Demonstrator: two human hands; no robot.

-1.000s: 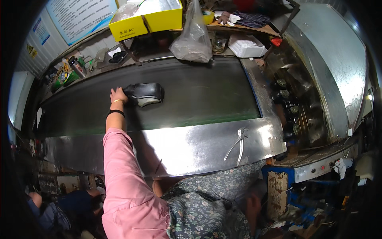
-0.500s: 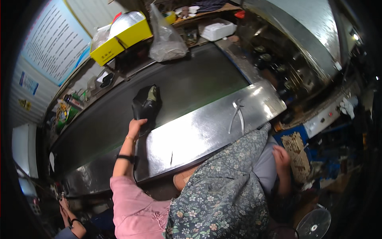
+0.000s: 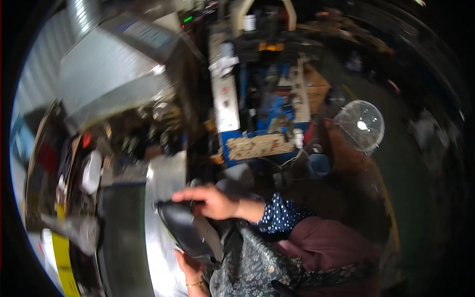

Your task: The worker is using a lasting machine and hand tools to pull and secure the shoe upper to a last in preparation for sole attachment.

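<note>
A black leather shoe upper point(image 3: 190, 230) is tilted between my two hands, above the near side of the metal table edge and in front of my floral apron. My left hand point(image 3: 188, 267) holds it from below, its fingers partly hidden behind it. At its upper end, my right hand point(image 3: 215, 200) lies with its fingers stretched out to the left and the thumb down along the leather. Motion blurs the fingers and the shoe's details.
To the left runs a dark conveyor belt point(image 3: 121, 237) with a shiny metal ledge point(image 3: 166, 171) along it. Beyond are a metal hood point(image 3: 114, 74) and a blue-framed machine point(image 3: 262, 133). A round fan point(image 3: 361, 126) stands at the right.
My view has swung to the right. The shoe upper, held over the belt by my left hand before, is now close to my body, and my right hand has come up to it.
</note>
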